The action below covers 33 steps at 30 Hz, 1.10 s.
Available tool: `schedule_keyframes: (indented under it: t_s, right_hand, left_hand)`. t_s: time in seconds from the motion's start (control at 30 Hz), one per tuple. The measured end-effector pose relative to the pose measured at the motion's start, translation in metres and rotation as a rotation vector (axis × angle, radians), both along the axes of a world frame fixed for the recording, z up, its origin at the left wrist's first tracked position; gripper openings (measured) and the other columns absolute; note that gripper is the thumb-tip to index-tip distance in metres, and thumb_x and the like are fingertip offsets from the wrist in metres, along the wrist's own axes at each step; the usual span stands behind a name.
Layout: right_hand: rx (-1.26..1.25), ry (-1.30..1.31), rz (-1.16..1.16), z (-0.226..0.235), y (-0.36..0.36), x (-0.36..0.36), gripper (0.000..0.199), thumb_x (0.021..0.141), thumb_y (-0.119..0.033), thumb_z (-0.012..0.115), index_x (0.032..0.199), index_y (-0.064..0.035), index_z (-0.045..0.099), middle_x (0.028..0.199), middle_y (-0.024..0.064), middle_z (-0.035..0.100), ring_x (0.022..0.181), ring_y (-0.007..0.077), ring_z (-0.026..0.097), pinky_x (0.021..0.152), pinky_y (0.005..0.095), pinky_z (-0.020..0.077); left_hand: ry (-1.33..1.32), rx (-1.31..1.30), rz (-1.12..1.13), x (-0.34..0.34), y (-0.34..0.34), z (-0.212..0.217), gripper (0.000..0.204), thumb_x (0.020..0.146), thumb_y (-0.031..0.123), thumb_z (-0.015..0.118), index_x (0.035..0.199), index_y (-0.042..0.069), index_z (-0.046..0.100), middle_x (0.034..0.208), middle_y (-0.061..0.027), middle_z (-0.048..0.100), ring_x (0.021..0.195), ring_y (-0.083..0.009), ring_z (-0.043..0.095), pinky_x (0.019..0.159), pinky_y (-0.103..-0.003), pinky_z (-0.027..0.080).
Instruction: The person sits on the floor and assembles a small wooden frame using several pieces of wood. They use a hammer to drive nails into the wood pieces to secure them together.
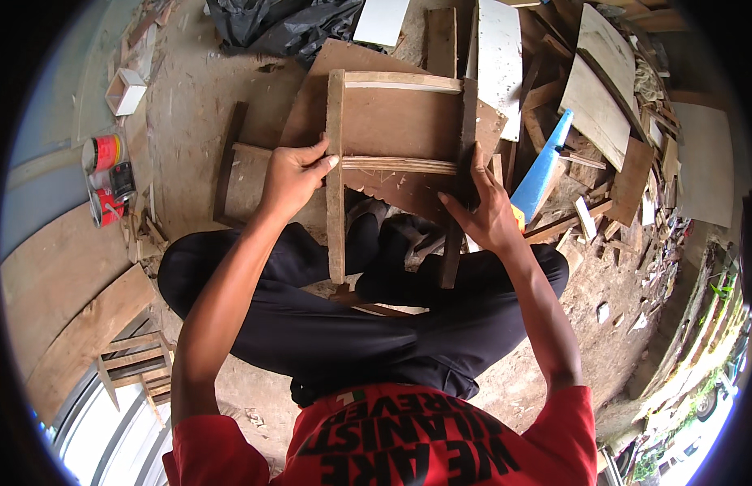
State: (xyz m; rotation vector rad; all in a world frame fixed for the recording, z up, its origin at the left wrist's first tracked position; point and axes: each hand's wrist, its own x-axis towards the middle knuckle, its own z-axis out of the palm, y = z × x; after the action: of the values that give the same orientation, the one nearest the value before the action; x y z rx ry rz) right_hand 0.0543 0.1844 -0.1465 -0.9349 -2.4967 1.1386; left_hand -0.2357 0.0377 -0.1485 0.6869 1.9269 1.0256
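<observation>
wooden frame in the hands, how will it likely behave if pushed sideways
The wooden frame is probably fairly light for its size, being narrow strips around open gaps. The strips look solid, so likely stiff lengthwise. Pushed sideways, it might skew, since only two crossbars visibly join the long sides.

Red shirt (408, 441): large black capital letters in several rows across the cloth, bold and legible in part, bending with the folds.
Shirt's small patch (350, 398): white and green, with a dark mark too small to make out.
Upper red can (103, 154): yellow-banded label, its print too small to read.
Lower red can (109, 208): pale marks, likewise unreadable.
</observation>
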Motion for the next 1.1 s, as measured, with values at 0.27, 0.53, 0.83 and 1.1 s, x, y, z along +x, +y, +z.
schedule_keyframes:
  t_s: [0.27, 0.53, 0.83, 1.1]
  right_hand:
    - [0.050, 0.018, -0.043, -0.002, -0.009, -0.006, 0.089, 0.087, -0.014, 0.070, 0.152, 0.0097, 0.015, 0.119, 0.0370, 0.057, 0.100, 0.0510, 0.064, 0.080, 0.0470, 0.0548]
    - [0.100, -0.004, -0.039, -0.006, -0.011, 0.000, 0.084, 0.091, -0.018, 0.067, 0.152, 0.0096, 0.016, 0.120, 0.0379, 0.056, 0.108, 0.0520, 0.059, 0.091, 0.0477, 0.0504]
    - [0.450, -0.279, -0.148, -0.010, -0.014, -0.017, 0.097, 0.088, -0.052, 0.067, 0.150, 0.0095, 0.024, 0.114, 0.0311, 0.062, 0.094, 0.0399, 0.069, 0.077, 0.0449, 0.0571]
    - [0.328, -0.217, -0.357, -0.016, -0.034, -0.017, 0.100, 0.085, -0.050, 0.071, 0.148, 0.0133, 0.026, 0.127, 0.0383, 0.051, 0.105, 0.0447, 0.065, 0.087, 0.0440, 0.0559]
  left_hand:
    - [0.015, -0.023, 0.011, 0.002, 0.000, 0.002, 0.037, 0.089, 0.011, 0.075, 0.125, 0.003, 0.067, 0.077, 0.0068, 0.063, 0.064, -0.0013, 0.049, 0.051, -0.023, 0.047]
    - [-0.070, -0.066, -0.018, -0.008, 0.004, 0.010, 0.049, 0.087, 0.019, 0.077, 0.131, 0.002, 0.062, 0.120, -0.0129, 0.068, 0.097, -0.0156, 0.067, 0.071, -0.032, 0.060]
    - [0.197, 0.089, -0.011, -0.024, 0.001, -0.021, 0.041, 0.084, 0.030, 0.080, 0.114, 0.003, 0.073, 0.098, -0.0116, 0.077, 0.092, -0.0151, 0.071, 0.079, -0.030, 0.055]
    - [0.417, 0.119, 0.063, 0.006, 0.013, -0.025, 0.059, 0.083, 0.036, 0.079, 0.124, -0.005, 0.065, 0.116, -0.0238, 0.070, 0.107, -0.0300, 0.069, 0.090, -0.039, 0.054]
